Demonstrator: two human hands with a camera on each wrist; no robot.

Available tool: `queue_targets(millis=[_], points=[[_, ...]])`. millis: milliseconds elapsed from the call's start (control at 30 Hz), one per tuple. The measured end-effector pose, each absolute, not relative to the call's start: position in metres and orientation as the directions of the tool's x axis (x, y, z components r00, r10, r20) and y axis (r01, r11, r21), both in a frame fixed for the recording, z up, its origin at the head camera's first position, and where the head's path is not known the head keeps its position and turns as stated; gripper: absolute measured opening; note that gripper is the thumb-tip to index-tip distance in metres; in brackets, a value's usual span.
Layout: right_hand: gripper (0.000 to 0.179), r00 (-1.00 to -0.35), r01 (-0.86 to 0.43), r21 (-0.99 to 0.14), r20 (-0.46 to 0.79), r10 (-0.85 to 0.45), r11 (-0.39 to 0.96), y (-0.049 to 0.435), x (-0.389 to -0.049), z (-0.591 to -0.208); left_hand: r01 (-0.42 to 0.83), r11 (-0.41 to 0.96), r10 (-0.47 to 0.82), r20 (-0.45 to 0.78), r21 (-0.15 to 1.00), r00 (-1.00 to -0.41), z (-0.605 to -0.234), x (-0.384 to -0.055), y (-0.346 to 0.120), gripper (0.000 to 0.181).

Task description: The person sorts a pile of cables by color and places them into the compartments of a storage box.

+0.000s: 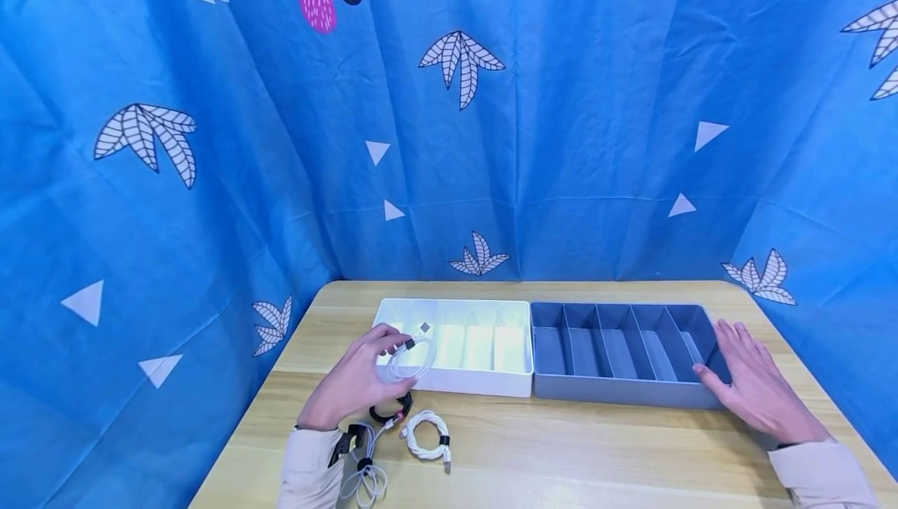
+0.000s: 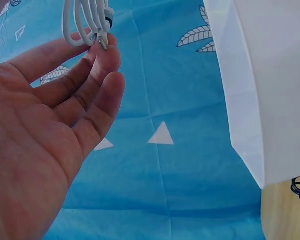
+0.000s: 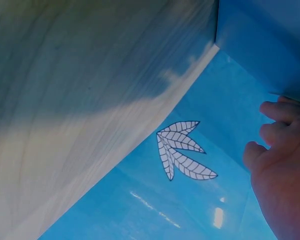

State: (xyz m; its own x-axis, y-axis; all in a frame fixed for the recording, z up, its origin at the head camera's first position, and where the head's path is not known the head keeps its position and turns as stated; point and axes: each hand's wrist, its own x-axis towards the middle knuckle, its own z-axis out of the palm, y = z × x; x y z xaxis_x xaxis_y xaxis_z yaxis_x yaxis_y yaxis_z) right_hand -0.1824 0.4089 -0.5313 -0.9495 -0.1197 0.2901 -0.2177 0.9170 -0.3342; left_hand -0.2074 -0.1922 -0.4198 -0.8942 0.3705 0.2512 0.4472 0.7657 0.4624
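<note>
My left hand pinches a coiled white cable between thumb and fingers, over the left end of the white divided box. A dark tie binds the coil, and its USB plug points up and away. In the left wrist view the coil hangs at the fingertips, beside the box's white wall. My right hand rests at the right end of the grey divided box, fingers fairly straight along its side and thumb at the front corner. The right wrist view shows this hand against the box end.
On the wooden table, before the white box, lie a coiled white braided cable, a black cable and a thin white cable partly behind the left wrist. The two boxes stand end to end. A blue patterned curtain encloses the table.
</note>
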Motion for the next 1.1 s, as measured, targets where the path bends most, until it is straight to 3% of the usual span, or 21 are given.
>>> queue_targets(millis=[267, 1100], points=[[0.088, -0.95, -0.216, -0.328, 0.287, -0.121, 0.92, 0.408, -0.182, -0.532, 0.489, 0.769, 0.403, 0.28, 0.412, -0.871, -0.415, -0.21, -0.186, 0.056], [0.088, -0.95, -0.22, -0.325, 0.285, -0.126, 0.92, 0.408, -0.182, -0.533, 0.531, 0.735, 0.463, 0.261, 0.421, -0.847, -0.405, -0.219, -0.157, 0.055]])
